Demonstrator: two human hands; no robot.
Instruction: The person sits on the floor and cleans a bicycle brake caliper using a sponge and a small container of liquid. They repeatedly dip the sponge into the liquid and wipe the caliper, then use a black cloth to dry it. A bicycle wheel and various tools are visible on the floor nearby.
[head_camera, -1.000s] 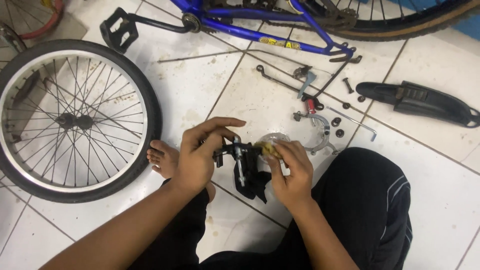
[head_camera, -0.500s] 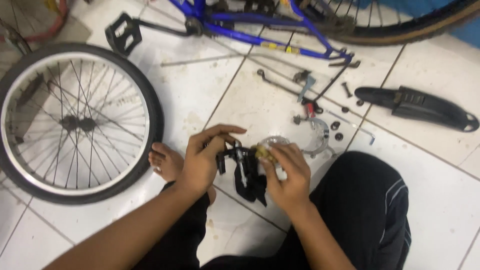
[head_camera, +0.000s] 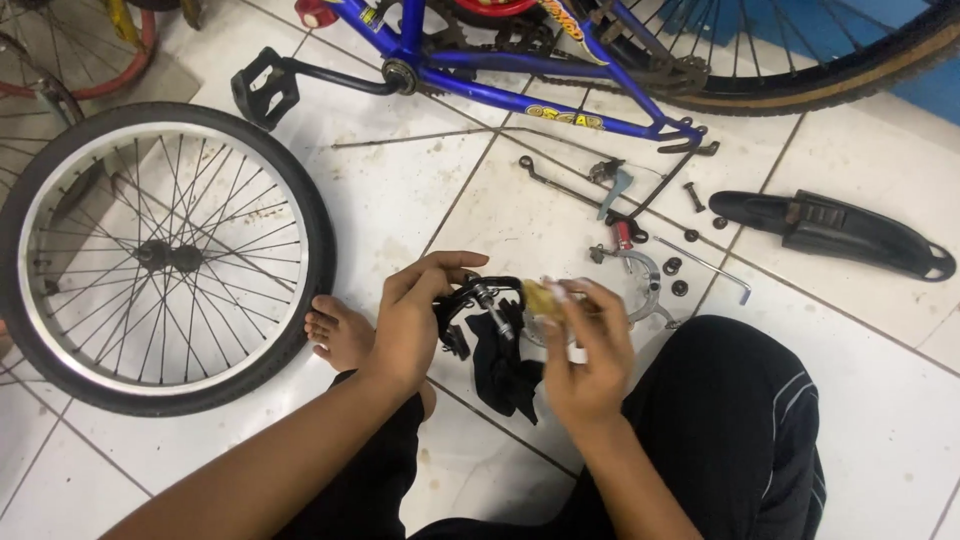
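Note:
My left hand (head_camera: 415, 315) grips a black bicycle brake caliper (head_camera: 478, 305) above the white tiled floor. A black rag (head_camera: 505, 368) hangs below the caliper. My right hand (head_camera: 590, 350) is closed on a small yellowish object (head_camera: 543, 297) held against the caliper's right side; what that object is I cannot tell. Both hands meet just in front of my bent knees, which are in black trousers.
A loose spoked wheel (head_camera: 160, 255) lies at the left beside my bare foot (head_camera: 340, 335). A blue bicycle frame (head_camera: 520, 85) lies across the top. A silver brake arm (head_camera: 640, 270), bolts, washers, a hex key (head_camera: 712, 270) and a black mudguard (head_camera: 835, 232) are scattered at the right.
The view has tilted slightly, so the wheel and frame sit lower in the picture. My hands stay on the caliper, with the right fingers shifting a little over the yellowish object.

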